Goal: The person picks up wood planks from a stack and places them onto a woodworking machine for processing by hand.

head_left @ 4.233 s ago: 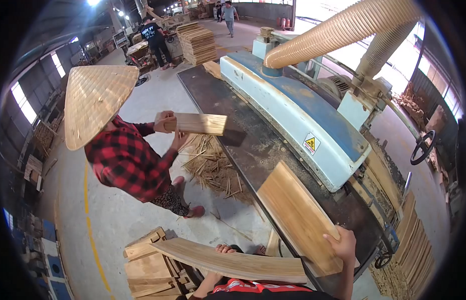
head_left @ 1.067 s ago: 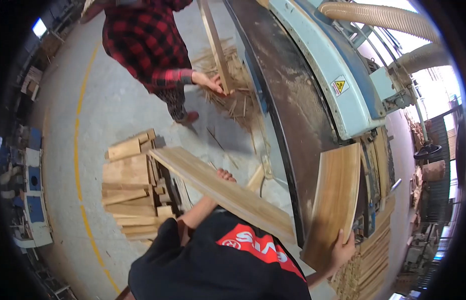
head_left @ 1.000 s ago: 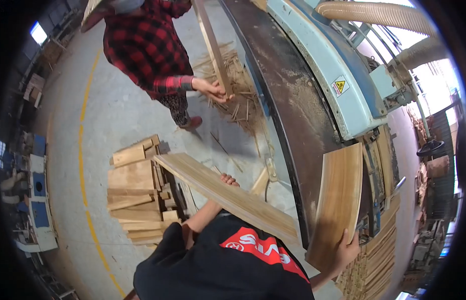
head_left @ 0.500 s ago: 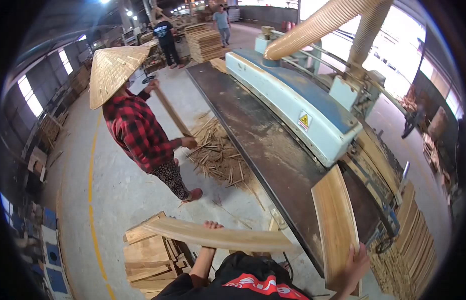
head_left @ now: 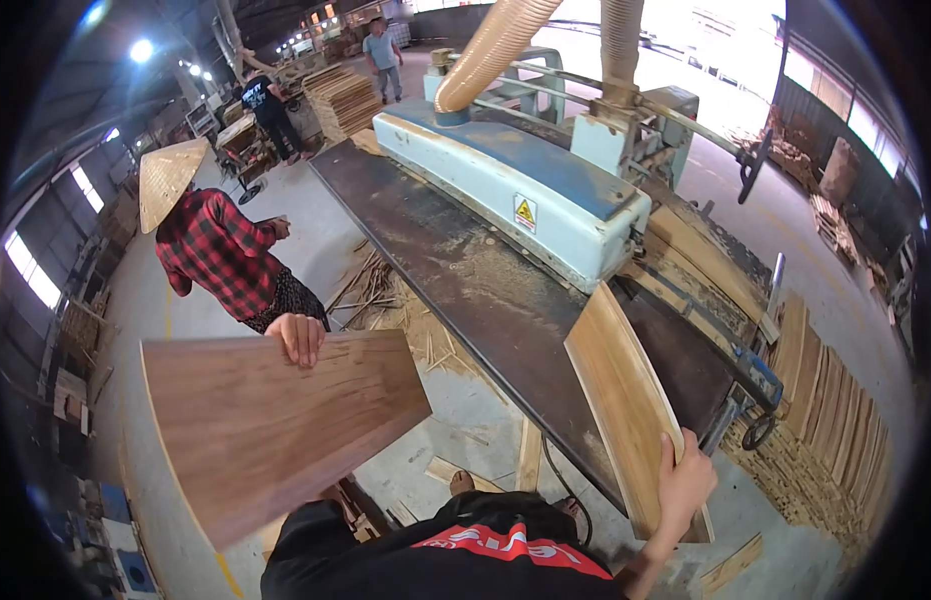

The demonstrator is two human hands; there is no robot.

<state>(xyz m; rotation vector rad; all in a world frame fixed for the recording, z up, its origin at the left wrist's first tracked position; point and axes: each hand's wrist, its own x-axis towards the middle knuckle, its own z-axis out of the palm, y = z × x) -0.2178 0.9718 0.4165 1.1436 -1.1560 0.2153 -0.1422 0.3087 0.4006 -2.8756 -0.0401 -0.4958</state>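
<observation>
My left hand grips the top edge of a wide brown board, which hangs with its broad face towards me at the lower left. The fingers lie over the near face; the thumb is hidden. On the right, my right hand is closed on the right edge of a lighter board. That board is tilted over the near end of the dark machine table, its far end close to the pale blue machine housing.
A co-worker in a checked shirt and conical hat stands at the left beside scrap sticks. Stacked strips stand at the right. Two more people are at the back. A hose rises from the machine.
The left board has turned from edge-on to broad face and moved left with my left hand. The co-worker has turned away, and the long strip they held no longer shows. The view has shifted.
</observation>
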